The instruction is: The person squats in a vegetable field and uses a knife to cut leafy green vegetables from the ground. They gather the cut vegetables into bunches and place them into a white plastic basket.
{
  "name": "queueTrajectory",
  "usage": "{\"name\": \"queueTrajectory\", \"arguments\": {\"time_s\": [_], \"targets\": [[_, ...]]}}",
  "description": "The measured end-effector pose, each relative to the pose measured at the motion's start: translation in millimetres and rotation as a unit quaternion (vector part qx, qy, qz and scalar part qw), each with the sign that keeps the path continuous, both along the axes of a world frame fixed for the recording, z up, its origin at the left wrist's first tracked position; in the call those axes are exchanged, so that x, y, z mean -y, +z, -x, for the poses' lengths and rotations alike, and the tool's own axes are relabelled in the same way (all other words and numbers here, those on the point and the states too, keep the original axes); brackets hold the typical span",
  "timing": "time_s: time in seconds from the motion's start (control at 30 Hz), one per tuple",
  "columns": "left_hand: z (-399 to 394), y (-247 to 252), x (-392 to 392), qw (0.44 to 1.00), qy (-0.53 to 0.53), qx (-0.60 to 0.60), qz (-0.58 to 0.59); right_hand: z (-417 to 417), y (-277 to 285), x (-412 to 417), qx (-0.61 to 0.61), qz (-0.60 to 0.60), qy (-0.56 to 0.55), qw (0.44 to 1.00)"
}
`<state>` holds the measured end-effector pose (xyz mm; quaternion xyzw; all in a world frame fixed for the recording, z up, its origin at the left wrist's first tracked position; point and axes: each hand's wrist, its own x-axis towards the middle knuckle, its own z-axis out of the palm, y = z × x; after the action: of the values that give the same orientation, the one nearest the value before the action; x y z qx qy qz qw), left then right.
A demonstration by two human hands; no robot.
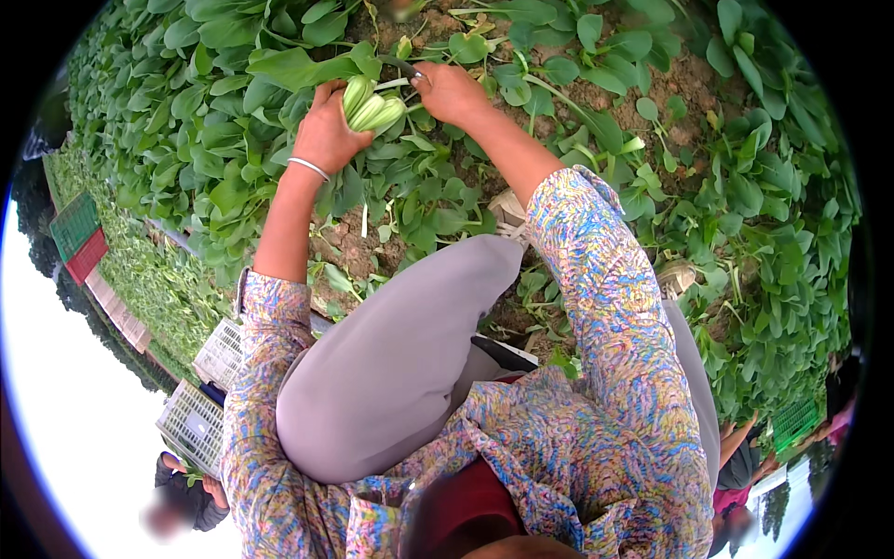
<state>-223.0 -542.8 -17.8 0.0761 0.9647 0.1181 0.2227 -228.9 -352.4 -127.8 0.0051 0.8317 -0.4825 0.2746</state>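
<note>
My left hand (325, 133), with a pale band around its wrist, is closed around a bunch of leafy greens. Their pale green stalk bases (371, 107) point right, and a broad leaf (300, 68) sticks out above my knuckles. Just right of the bunch, my right hand (449, 92) grips a small knife whose dark, curved blade (398, 66) points up and left. The knife's handle is hidden in my fist. Leafy green plants (426, 175) grow around and below both hands. A cut pale stalk lies between the bunch and my right hand.
Dense rows of greens (154, 133) stand left and right, with brown soil (360, 241) between. My bent knee (412, 349) and shoe (510, 209) are close below my hands. White plastic crates (192, 423) and a person (185, 496) are lower left; people hold a green crate (795, 423) lower right.
</note>
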Motion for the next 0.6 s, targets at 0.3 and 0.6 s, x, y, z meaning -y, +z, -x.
{"name": "queueTrajectory", "arguments": {"time_s": [0.3,0.6], "targets": [[-20.0,10.3,-11.8,0.999,-0.007,-0.037,0.026,9.0,22.8,8.2,-0.003,-0.071,0.087,0.994],[-57.9,3.0,-4.2,0.973,-0.149,-0.175,-0.032,-13.9,32.7,-21.7,0.239,0.371,-0.201,0.874]]}}
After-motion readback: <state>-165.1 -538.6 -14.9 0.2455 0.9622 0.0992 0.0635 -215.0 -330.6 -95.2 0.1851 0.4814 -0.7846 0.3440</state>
